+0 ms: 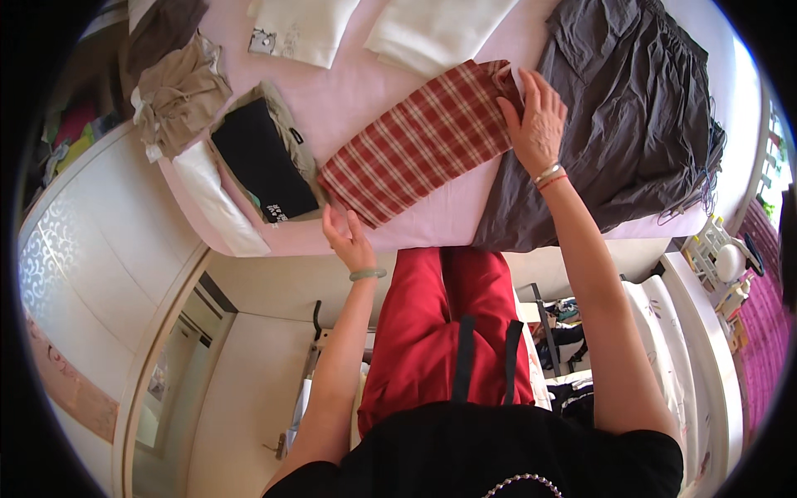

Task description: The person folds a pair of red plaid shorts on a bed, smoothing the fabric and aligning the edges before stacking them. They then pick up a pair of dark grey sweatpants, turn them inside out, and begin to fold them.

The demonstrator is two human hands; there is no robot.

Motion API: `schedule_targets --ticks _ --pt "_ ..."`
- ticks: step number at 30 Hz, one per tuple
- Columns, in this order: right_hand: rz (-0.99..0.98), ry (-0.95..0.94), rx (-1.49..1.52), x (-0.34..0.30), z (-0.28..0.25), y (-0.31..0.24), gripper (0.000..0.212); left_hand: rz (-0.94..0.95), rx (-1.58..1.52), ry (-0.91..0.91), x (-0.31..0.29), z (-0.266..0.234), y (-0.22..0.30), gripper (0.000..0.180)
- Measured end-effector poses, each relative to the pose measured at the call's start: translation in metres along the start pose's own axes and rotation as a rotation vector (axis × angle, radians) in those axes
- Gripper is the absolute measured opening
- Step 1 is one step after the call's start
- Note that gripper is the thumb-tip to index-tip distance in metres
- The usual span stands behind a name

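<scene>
Head view: both hands spread flat, left hand (pixel 349 241) and right hand (pixel 535 120) on red plaid cloth (pixel 415 141).

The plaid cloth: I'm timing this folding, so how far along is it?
Done: a folded black garment and two white pieces lie stacked aside. In hand: the red plaid cloth, left hand and right hand at its ends. Left: the unfolded grey garment.

Lighting and image quality: bright daylight, strong fisheye distortion.
Light enters from the right of the frame, overexposing that edge. Centre is sharp; shadows are soft. Straight edges bow toward the rim, and the corners are fully black.
</scene>
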State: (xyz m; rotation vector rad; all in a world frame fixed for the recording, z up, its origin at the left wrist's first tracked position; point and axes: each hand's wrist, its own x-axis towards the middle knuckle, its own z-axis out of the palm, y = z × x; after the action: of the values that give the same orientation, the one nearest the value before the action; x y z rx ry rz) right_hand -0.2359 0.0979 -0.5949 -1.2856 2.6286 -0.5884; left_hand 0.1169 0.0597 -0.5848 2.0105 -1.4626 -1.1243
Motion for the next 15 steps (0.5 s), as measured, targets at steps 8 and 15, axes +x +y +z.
schedule_targets --ticks 8,15 --pt "-0.479 -0.305 -0.194 0.003 0.01 -0.04 0.072 0.92 0.665 -0.373 0.043 0.059 0.053 0.061" --pt "-0.423 -0.235 -0.176 0.011 0.055 0.003 0.071 0.94 0.758 -0.36 0.081 0.082 0.019 0.066"
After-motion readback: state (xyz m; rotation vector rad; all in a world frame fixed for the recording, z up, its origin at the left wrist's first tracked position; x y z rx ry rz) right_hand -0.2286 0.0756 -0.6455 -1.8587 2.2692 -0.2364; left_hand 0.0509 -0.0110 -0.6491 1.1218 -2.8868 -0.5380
